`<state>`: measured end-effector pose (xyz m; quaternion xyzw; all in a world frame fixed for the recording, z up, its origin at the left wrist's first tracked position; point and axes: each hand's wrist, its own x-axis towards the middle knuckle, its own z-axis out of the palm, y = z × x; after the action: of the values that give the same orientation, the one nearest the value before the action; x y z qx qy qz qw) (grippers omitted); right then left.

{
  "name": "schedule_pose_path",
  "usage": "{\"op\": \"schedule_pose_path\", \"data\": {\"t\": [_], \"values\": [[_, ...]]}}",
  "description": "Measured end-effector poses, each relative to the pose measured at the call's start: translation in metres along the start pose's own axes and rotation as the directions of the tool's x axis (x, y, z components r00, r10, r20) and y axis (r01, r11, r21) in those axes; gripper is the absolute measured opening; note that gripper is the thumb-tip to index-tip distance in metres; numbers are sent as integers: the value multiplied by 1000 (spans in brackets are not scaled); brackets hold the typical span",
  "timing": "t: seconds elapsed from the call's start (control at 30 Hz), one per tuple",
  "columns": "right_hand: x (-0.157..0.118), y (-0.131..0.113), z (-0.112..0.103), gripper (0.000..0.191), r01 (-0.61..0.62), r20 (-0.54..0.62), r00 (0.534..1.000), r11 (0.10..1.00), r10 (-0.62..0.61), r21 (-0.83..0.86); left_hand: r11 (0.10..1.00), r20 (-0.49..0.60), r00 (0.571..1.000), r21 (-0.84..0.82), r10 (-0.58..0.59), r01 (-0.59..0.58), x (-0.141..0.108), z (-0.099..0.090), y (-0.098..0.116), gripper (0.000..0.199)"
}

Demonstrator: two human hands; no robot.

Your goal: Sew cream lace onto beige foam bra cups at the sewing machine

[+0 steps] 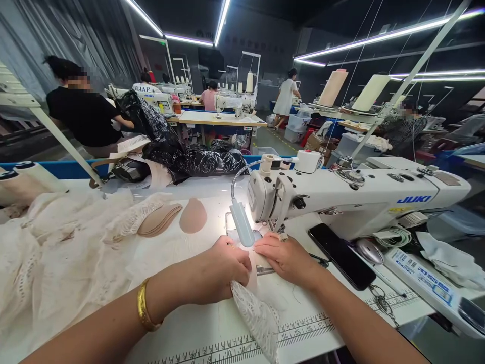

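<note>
My left hand [227, 268] is closed on a piece of white lace fabric [259, 316], whose end hangs down towards the front of the table. Some skin-toned cloth shows beside its fingers. My right hand [290, 258] lies with stretched fingers on the work by the sewing machine's [314, 192] presser foot, its fingertips near those of my left hand. A small gooseneck lamp [242, 222] lights this spot and partly hides the cloth under it. Left of my hands lie a single beige pad [193, 215] and a stack of beige pads [159, 220].
A heap of cream lace fabric [76, 253] covers the table's left side. At right lie a black phone [341, 255], a mouse [370, 251] and a white-blue box [424, 283]. Behind are a black plastic bag [204, 156], thread cones [333, 87] and several people at other machines.
</note>
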<state>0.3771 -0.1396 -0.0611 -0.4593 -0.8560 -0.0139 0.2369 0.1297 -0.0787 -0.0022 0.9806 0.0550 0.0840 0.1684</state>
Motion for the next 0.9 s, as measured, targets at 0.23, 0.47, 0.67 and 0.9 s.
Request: {"op": "schedule_pose_path", "data": {"t": [0.23,0.47,0.67,0.9], "values": [[-1,5,3,37,-54,17,998,998,54,9,997,-6,1000,-71,-27,26,2,1,-6,19],[-1,4,1,44,-68,26,997,998,68,-10,998,-17,1000,-69,9,-10,2,7,-12,21],[-3,4,2,41,-62,31,998,998,62,-18,998,-31,1000,-58,-6,4,1,7,-11,20],[-5,5,6,41,-85,0,996,996,85,-25,1000,-16,1000,-12,3,-3,5,2,-14,21]]}}
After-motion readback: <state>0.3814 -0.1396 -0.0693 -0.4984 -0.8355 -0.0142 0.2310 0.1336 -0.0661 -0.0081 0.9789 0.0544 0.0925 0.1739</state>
